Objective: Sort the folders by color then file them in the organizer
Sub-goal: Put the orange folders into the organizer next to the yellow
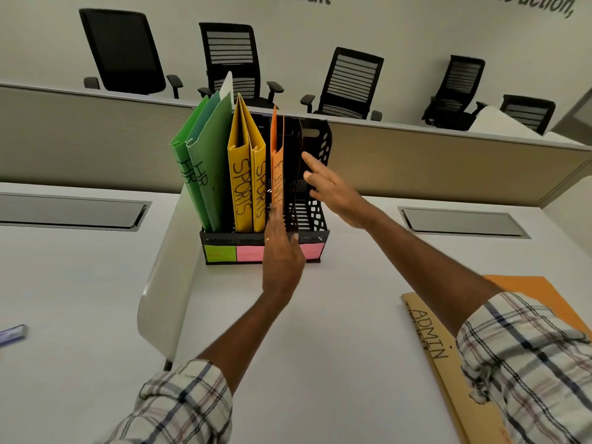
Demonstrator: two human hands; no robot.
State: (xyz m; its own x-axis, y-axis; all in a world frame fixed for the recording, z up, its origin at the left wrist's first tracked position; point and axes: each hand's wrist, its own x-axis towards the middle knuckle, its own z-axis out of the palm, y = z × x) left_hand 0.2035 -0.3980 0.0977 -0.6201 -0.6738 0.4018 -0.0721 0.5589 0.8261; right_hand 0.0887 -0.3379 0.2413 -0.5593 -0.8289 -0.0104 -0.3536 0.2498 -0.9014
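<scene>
plaid sleeve point(179, 408), then left fingers point(275, 227) flat against orange folder point(277, 168), right fingers point(315, 165) spread beside organizer point(323, 145).

Two green folders point(198, 174) at 11 o'clock in the organizer point(315, 219) read "HR". Two yellow folders point(243, 187) beside them read "SPORTS". The orange folder point(277, 174) shows "FIN", the rest hidden. At 4 o'clock on the tabletop point(336, 315), a tan folder point(429, 334) reads "ADMIN". On the wall point(416, 24) at 12 o'clock, cut-off lettering ends in "wait" and "action,".

Head cam, wide-angle, fwd & down, close over desk point(320, 315), organizer point(315, 219) mid-frame, w/ prob. slight tilt.
</scene>
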